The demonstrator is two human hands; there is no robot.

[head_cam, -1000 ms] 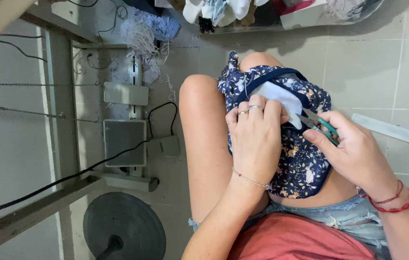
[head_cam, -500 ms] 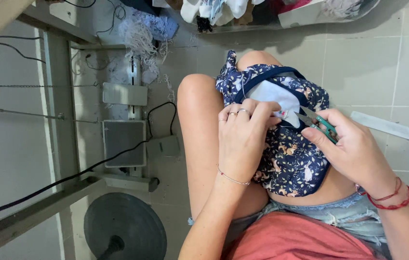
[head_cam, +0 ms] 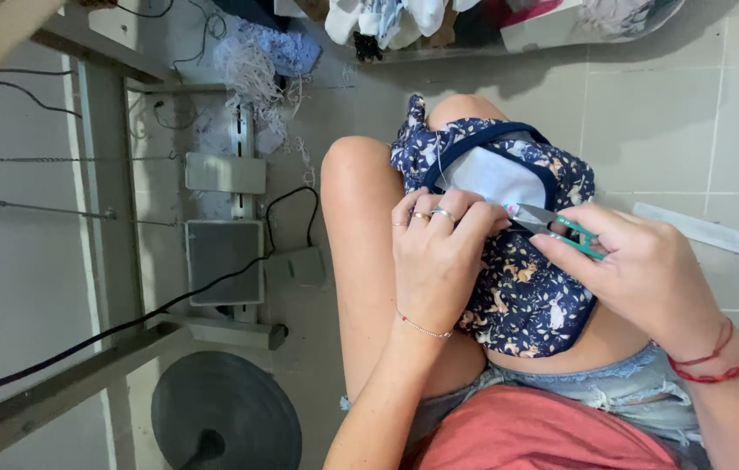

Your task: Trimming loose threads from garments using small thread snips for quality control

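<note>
Left hand point(head_cam: 439, 252) pinching navy floral garment point(head_cam: 522, 296) flat on the lap; right hand point(head_cam: 648, 270) closed around green-handled thread snips point(head_cam: 552, 222), blades at the white lining. Risks: nicked fabric or fingertips point(head_cam: 482, 218), given blades touching the pinch.

Thread snips at a floral garment held on the lap

The left hand point(head_cam: 435, 261) presses a navy floral garment point(head_cam: 522, 296) with a white lining against the thigh, fingers pinching its edge. The right hand point(head_cam: 648, 274) holds green-handled thread snips point(head_cam: 552, 224), blades pointing at that pinched spot. A sewing machine pedal point(head_cam: 223, 261) and black cable point(head_cam: 125, 326) lie on the tiled floor point(head_cam: 674, 122) to the left.
</note>
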